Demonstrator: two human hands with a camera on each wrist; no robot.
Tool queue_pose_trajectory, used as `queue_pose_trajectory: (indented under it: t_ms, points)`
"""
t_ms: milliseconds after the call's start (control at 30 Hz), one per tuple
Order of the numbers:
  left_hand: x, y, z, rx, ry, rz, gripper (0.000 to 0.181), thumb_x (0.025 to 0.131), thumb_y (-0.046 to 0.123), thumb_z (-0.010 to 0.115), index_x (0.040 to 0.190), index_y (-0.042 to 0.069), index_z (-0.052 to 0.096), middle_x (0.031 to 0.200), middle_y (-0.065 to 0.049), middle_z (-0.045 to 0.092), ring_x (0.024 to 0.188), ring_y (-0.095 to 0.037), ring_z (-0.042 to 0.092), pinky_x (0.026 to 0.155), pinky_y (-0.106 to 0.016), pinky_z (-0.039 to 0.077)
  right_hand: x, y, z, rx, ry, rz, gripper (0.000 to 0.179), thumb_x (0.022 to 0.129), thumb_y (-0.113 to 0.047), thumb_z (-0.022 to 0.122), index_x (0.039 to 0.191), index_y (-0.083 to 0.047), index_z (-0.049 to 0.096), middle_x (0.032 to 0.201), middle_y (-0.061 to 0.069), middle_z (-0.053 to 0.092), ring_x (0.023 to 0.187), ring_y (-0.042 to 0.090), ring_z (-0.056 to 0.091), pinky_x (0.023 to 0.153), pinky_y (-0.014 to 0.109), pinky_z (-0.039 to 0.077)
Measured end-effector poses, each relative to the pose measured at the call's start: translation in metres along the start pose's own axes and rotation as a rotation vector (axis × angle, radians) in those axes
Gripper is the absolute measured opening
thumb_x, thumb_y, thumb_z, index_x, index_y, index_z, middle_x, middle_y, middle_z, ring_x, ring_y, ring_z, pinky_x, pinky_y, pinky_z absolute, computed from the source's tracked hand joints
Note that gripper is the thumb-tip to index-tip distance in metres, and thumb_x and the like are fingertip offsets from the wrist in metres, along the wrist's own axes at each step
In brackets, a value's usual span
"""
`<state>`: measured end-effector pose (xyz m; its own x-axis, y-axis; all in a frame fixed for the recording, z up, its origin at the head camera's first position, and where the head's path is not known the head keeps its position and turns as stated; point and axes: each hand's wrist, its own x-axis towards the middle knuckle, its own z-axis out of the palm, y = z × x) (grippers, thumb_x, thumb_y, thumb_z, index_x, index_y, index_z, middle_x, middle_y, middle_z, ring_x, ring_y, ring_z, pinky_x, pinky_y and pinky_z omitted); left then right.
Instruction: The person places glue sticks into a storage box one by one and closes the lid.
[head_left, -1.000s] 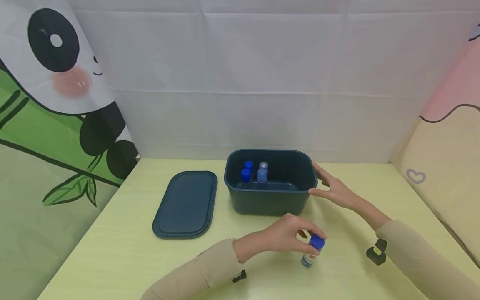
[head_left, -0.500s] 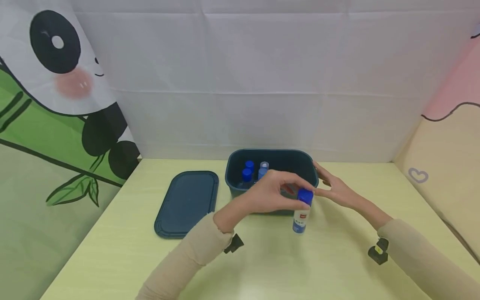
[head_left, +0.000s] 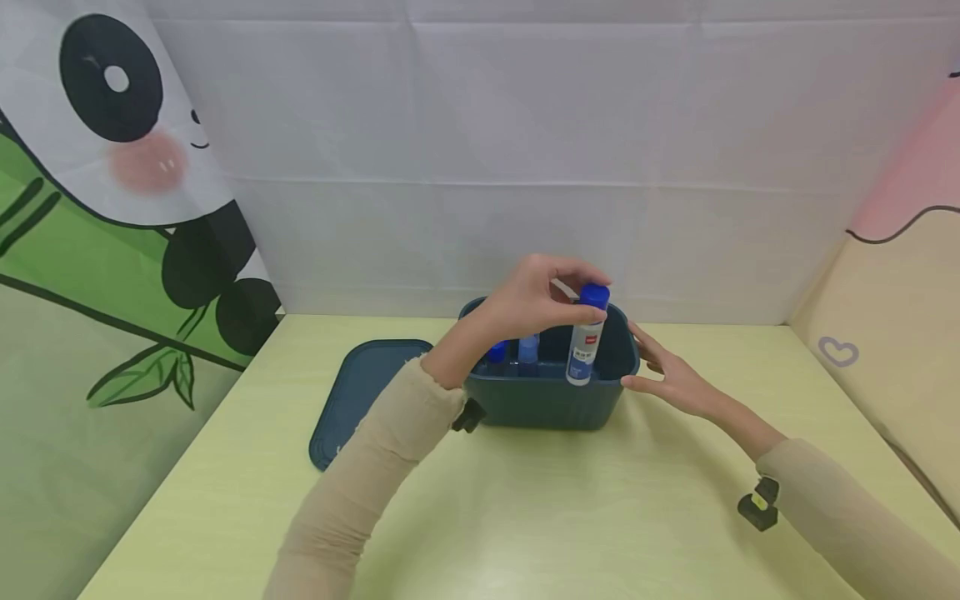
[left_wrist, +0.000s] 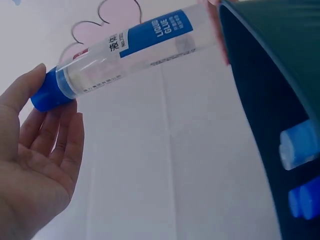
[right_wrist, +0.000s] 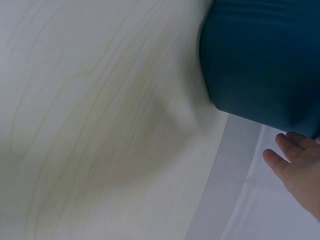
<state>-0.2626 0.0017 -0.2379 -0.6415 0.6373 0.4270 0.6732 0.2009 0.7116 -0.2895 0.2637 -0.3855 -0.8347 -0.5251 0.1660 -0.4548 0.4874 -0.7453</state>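
My left hand [head_left: 534, 298] pinches a clear liquid glue bottle [head_left: 583, 354] by its blue cap, thumb on one side and fingers on the other. The bottle hangs cap up, slightly tilted, and its lower end overlaps the front rim of a dark teal bin [head_left: 536, 407]. Its blue label reads "LIQUID GLUE" in the left wrist view. At the bin's right end my right hand [head_left: 675, 385] touches the wall with thumb and fingers spread. Inside, on the left, stand a blue-capped bottle [head_left: 497, 353] and a paler-topped one [head_left: 528, 348]; my left hand hides others behind them.
A flat dark teal lid [head_left: 352, 400] lies on the pale yellow table [head_left: 570, 517] left of the bin, partly covered by my left sleeve [head_left: 367, 475]. A white cloth backdrop [head_left: 450, 125] rises behind the table. A printed panda sheet [head_left: 112, 167] stands on the left.
My left hand has lifted the glue bottle off the table in front and carried it away from me, up to the bin's front rim. The right hand stays at the bin's right end.
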Motion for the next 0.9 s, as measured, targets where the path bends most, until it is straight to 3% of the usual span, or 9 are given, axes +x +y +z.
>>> queue_pose_trajectory:
  t_ms: [200,300,500,633,900]
  points:
    - [0.011,-0.029,0.004,0.054,0.111,-0.09,0.034,0.078,0.012,0.072,0.109,0.003,0.064,0.092,-0.006,0.064,0.083,-0.013,0.06,0.072,-0.02,0.051,-0.001,0.0,0.0,-0.001,-0.001,0.027,0.081,0.089,-0.025,0.058,0.147,-0.017,0.003,0.148,0.023,0.015,0.128,0.044,0.027,0.1,0.06,0.025]
    - [0.013,-0.049,0.01,0.112,0.133,-0.118,0.033,0.077,0.015,0.073,0.108,0.005,0.065,0.094,-0.005,0.065,0.084,-0.013,0.061,0.071,-0.019,0.051,-0.002,0.0,0.001,-0.002,-0.001,0.028,0.081,0.089,-0.025,0.058,0.147,-0.016,0.003,0.148,0.023,0.014,0.128,0.044,0.027,0.1,0.059,0.025]
    - [0.012,-0.081,0.023,0.22,0.128,-0.158,0.032,0.075,0.019,0.075,0.104,0.007,0.066,0.096,-0.003,0.066,0.083,-0.011,0.06,0.073,-0.018,0.048,-0.002,-0.001,0.0,0.001,-0.002,0.022,0.08,0.089,-0.023,0.057,0.147,-0.015,0.003,0.147,0.023,0.016,0.128,0.044,0.028,0.099,0.06,0.025]
    - [0.011,-0.097,0.029,0.284,0.111,-0.225,0.031,0.075,0.022,0.075,0.103,0.011,0.067,0.093,-0.001,0.066,0.081,-0.01,0.061,0.073,-0.019,0.047,-0.003,-0.001,0.001,-0.006,0.003,0.013,0.08,0.089,-0.023,0.057,0.147,-0.016,0.003,0.146,0.024,0.018,0.128,0.043,0.029,0.099,0.06,0.025]
    - [0.008,-0.113,0.037,0.396,0.029,-0.352,0.033,0.075,0.026,0.074,0.105,0.014,0.067,0.101,0.001,0.066,0.09,-0.011,0.061,0.084,-0.026,0.046,-0.004,-0.001,0.002,-0.009,0.005,0.0,0.08,0.089,-0.022,0.057,0.147,-0.017,0.003,0.146,0.025,0.018,0.128,0.043,0.029,0.099,0.06,0.025]
